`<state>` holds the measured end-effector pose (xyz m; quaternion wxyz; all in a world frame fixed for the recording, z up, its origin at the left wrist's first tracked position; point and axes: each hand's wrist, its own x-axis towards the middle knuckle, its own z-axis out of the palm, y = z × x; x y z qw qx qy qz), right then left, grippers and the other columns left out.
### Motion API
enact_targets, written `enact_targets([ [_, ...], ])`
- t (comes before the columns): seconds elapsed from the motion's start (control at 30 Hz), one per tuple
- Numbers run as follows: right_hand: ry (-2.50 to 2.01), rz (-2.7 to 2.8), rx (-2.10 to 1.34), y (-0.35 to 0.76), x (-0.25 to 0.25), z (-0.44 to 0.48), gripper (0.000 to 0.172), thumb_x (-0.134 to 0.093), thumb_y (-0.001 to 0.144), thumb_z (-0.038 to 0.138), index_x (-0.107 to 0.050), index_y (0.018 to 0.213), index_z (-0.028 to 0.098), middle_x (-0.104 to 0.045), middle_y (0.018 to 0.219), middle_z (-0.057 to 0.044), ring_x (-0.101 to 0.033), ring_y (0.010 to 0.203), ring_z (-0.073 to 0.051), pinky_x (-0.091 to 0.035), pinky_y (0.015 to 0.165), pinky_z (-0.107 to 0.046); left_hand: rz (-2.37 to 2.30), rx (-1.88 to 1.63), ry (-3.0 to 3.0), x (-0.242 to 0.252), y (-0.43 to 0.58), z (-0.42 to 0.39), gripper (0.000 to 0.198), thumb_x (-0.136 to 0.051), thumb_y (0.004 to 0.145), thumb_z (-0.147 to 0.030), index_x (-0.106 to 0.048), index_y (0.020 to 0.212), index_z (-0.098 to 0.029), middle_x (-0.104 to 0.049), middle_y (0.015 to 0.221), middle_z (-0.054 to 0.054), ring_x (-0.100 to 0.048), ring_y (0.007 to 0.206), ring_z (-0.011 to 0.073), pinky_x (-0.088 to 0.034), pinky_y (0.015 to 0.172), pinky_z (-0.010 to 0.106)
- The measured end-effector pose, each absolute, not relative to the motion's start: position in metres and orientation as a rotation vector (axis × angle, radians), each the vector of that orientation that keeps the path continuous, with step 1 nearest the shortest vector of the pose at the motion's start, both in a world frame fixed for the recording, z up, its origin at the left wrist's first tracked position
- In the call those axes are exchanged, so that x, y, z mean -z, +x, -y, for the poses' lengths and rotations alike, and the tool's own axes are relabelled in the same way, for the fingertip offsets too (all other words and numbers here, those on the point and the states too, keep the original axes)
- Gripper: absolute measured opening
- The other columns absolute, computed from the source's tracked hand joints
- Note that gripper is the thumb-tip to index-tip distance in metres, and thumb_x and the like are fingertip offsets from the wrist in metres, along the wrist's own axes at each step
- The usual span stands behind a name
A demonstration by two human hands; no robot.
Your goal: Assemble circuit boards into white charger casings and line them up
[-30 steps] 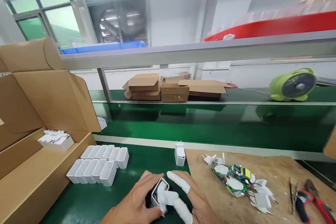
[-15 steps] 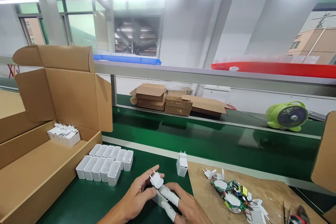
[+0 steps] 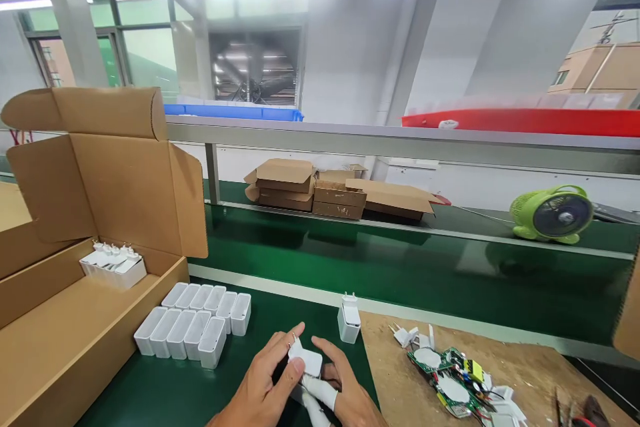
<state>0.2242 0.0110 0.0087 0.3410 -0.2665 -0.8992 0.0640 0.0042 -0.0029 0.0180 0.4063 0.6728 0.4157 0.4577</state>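
Note:
In the head view a white plug charger [image 3: 309, 361], its pins pointing up and away, is held low in the middle. My left hand [image 3: 267, 380] pinches its left side between thumb and fingers. White finger covers wrap two fingers of my right hand [image 3: 353, 390], which grips the charger from below right, its index finger raised. Fingers hide the lower part of the charger. Just beyond my hands another white charger [image 3: 349, 321] stands upright. To the left, open white plastic cases [image 3: 180, 333] stand in two rows on the green surface.
An open cardboard box [image 3: 55, 320] with several white chargers [image 3: 114, 265] stands at left. Circuit boards [image 3: 453, 383] with wires and plug parts lie on a brown board [image 3: 530, 370] at right, near tools. Behind are flat cartons [image 3: 340, 203] and a green fan [image 3: 553, 215].
The charger between my hands has turned, so a broader white face shows. My right index finger has lifted away from it. The view has shifted slightly.

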Motion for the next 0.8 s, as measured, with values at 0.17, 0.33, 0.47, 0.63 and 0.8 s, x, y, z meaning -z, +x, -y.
enact_targets([
  [0.17,-0.735,2.478,-0.146,0.229,-0.010,-0.007,0.050,-0.048,0.082,0.002,-0.062,0.126,0.020,-0.059,0.143,-0.020,-0.075,0.099,-0.022,-0.065,0.088,-0.030,-1.068,-1.190,1.996,-0.015,0.007,0.005,0.056,-0.042,0.114,-0.047,-0.046,0.163,-0.020,-0.071,0.113,0.014,-0.065,0.103,0.0273,-0.058,0.095,0.044],
  [0.33,-0.764,2.493,-0.027,0.227,-0.011,-0.004,0.052,-0.051,0.078,0.005,-0.062,0.128,0.016,-0.054,0.151,-0.024,-0.076,0.107,-0.027,-0.066,0.091,-0.033,-1.041,-1.283,2.077,-0.007,0.008,0.006,0.051,-0.046,0.114,-0.036,-0.044,0.164,-0.025,-0.070,0.115,0.012,-0.065,0.103,0.0250,-0.058,0.094,0.040],
  [0.47,-0.784,2.483,-0.165,0.222,-0.021,0.001,0.045,-0.050,0.085,0.005,-0.065,0.124,0.021,-0.067,0.122,-0.013,-0.073,0.089,-0.020,-0.065,0.079,-0.027,-1.045,-1.257,1.982,-0.005,0.007,0.009,0.050,-0.040,0.115,-0.038,-0.046,0.163,-0.025,-0.068,0.126,0.013,-0.065,0.113,0.0256,-0.056,0.104,0.041],
  [0.63,-0.694,2.314,-0.207,0.224,-0.033,0.000,0.051,-0.048,0.095,0.004,-0.059,0.140,0.025,-0.065,0.124,-0.012,-0.073,0.101,-0.021,-0.064,0.089,-0.028,-1.114,-1.291,1.791,-0.006,-0.001,0.008,0.053,-0.037,0.115,-0.047,-0.043,0.163,-0.026,-0.053,0.152,0.014,-0.058,0.135,0.0271,-0.048,0.119,0.044],
  [0.8,-0.713,2.231,-0.199,0.229,-0.038,-0.001,0.052,-0.051,0.097,0.001,-0.057,0.142,0.026,-0.065,0.129,-0.012,-0.072,0.112,-0.022,-0.062,0.099,-0.028,-1.184,-1.297,1.747,-0.011,-0.007,0.008,0.048,-0.037,0.115,-0.047,-0.047,0.159,-0.031,-0.052,0.153,0.012,-0.059,0.131,0.0261,-0.050,0.115,0.044],
])
